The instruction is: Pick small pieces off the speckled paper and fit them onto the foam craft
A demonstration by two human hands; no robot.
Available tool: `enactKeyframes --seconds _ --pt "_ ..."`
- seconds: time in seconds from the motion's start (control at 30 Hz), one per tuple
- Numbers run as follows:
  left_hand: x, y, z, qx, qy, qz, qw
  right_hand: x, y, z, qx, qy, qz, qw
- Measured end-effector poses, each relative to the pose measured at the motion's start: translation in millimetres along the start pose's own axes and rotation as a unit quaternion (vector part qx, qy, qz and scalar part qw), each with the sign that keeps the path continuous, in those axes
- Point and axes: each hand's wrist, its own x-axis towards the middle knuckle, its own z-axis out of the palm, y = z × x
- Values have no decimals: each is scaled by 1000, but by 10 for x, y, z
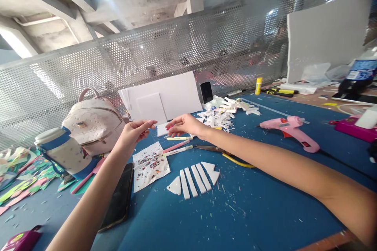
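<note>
Blue table (238,219) here, and mid-frame, just above the pens (179,150), we've got our left hand (137,130) pinched thumb-to-finger, our right hand (188,125) curled, can't tell around what, so probably fiddly handling that wants steadiness next, with white fish-shaped pieces (191,181) lower centre.

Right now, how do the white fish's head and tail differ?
The head narrows leftward to a tip; the tail has a notch on its right. The head lies left of the strips, the tail right of them. Both are white, on the blue table.
</note>
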Motion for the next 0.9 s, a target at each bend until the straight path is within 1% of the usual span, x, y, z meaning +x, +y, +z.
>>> enactKeyframes --seconds 0.17,0.27,0.33,0.4,0.47,0.5,0.6,0.67,0.77,0.9 --pt "0 1 26 4 3 3 1000 5 -14 3 -10 15 -13 1000" --pt "6 1 4 -4 7 -6 1000 18 -17 -2 -13 28 -17 999" --pt "8 13 -34 -16 -4 -7 1000 35 0 -22 -10 33 -21 999" --pt "4 40 -85 -5 -21 -2 1000 57 28 -55 -8 38 -22 999" --pt "-2 76 -138 46 -23 9 999 79 56 -89 -7 46 -18 999" --pt "-4 95 -162 82 -16 18 996 89 67 -103 -7 49 -16 999" --pt "-2 134 -217 185 15 36 982 103 80 -120 -12 48 -20 999" --pt "3 142 -236 234 21 47 971 98 70 -114 -17 45 -29 998" --pt "-1 145 -225 310 -6 62 949 79 37 -98 -26 49 -45 997" --pt "-50 189 -136 404 -35 81 911 56 2 -91 -45 51 -66 995"
